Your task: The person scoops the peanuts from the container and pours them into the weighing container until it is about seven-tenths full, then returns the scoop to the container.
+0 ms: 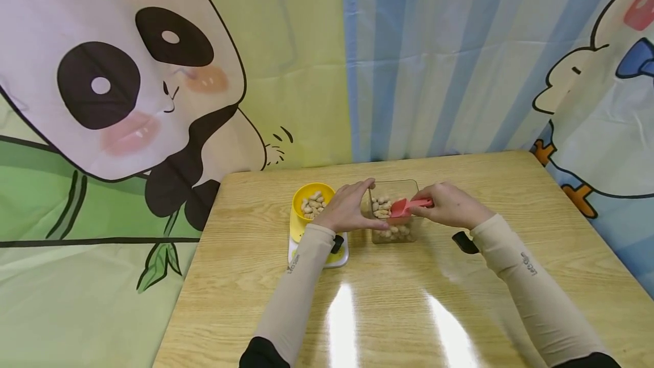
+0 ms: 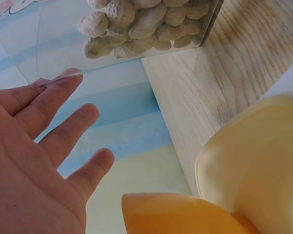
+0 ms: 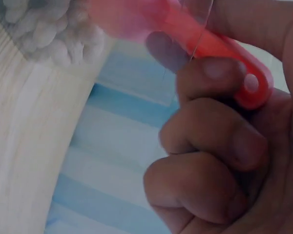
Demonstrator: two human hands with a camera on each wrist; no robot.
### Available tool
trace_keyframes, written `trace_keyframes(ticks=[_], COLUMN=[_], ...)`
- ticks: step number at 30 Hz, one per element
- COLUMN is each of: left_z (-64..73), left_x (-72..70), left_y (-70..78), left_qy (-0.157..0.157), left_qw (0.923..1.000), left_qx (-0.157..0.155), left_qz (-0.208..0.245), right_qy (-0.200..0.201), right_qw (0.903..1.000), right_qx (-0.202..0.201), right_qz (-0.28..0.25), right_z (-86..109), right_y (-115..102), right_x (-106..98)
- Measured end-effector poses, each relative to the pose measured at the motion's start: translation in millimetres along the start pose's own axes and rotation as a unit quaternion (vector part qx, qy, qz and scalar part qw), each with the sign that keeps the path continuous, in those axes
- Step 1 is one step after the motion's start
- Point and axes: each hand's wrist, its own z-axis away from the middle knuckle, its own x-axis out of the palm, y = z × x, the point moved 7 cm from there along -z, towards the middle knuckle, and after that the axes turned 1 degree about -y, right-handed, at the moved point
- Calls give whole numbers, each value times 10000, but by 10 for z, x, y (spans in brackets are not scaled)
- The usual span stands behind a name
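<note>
A clear square container holds peanuts in their shells. My left hand holds it at the left side, thumb along the near wall and fingers at the far left corner. In the left wrist view two fingertips meet the clear wall while the other fingers stay spread. With curled fingers, my right hand grips a red scoop by its handle. The scoop's head is inside the container, over the peanuts. In the right wrist view the handle's holed end lies between thumb and index finger.
Left of the container, a yellow bowl with peanuts stands on a yellow and white base, partly hidden by the left arm. The wooden table ends at a printed cloth backdrop with a panda.
</note>
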Motion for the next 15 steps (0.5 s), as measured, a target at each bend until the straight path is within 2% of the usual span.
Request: trace_keyframes(ticks=[3,15], left_z=[-8,-4], left_x=[2,12], left_y=[8,-12], left_qy=[5,-9], left_qw=[10000,9999], left_qx=[10,-88], left_qz=[-16,95], right_qy=[-56,640], right_qw=[9999,9963], right_qx=[20,-572], right_qz=[-94,-107], right_z=[-3,16], right_y=[11,86], right_x=[26,-47])
